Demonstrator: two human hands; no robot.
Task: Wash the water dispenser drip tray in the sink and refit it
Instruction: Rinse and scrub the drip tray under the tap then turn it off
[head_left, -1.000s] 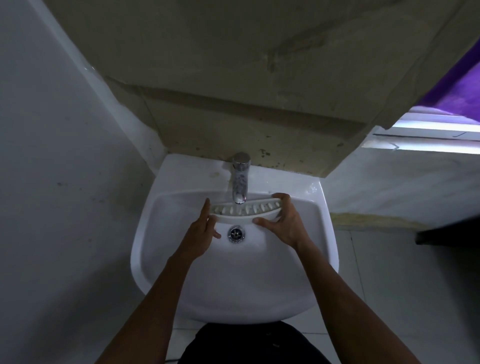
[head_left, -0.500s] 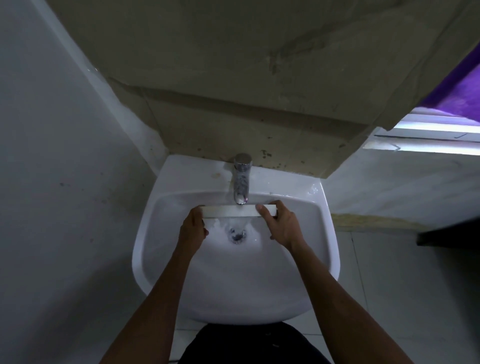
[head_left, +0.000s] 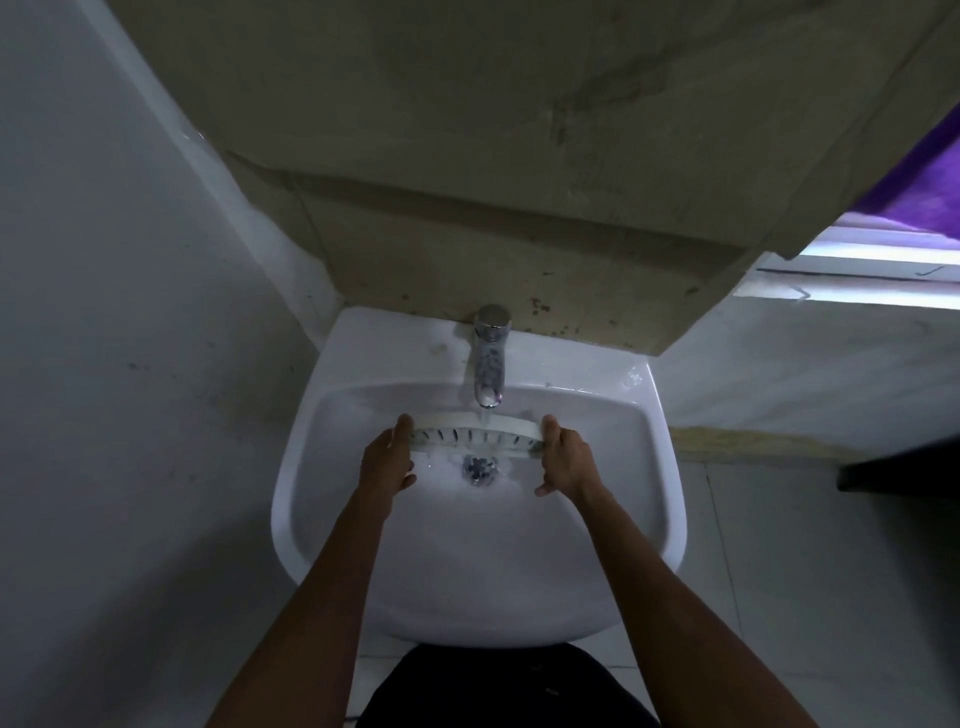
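Observation:
The white slotted drip tray (head_left: 475, 430) is held level inside the white sink (head_left: 363, 582), right under the chrome tap (head_left: 488, 358). Water runs from the spout onto the tray's middle. My left hand (head_left: 388, 460) grips the tray's left end, fingers curled round its edge. Its right end sits in the grip of my right hand (head_left: 565, 456). The drain (head_left: 479, 466) lies just below the tray, with water splashing around it.
Grey walls close in on the left (head_left: 130, 364) and behind the tap (head_left: 519, 156). A window ledge (head_left: 883, 270) with purple cloth is at the upper right. A dark shelf edge (head_left: 898, 470) juts in at the right. Tiled floor lies below the sink.
The tray has turned in my hands: first its slotted face showed, then only its edge, and now the slots show again under running water. Both hands slid out to its ends.

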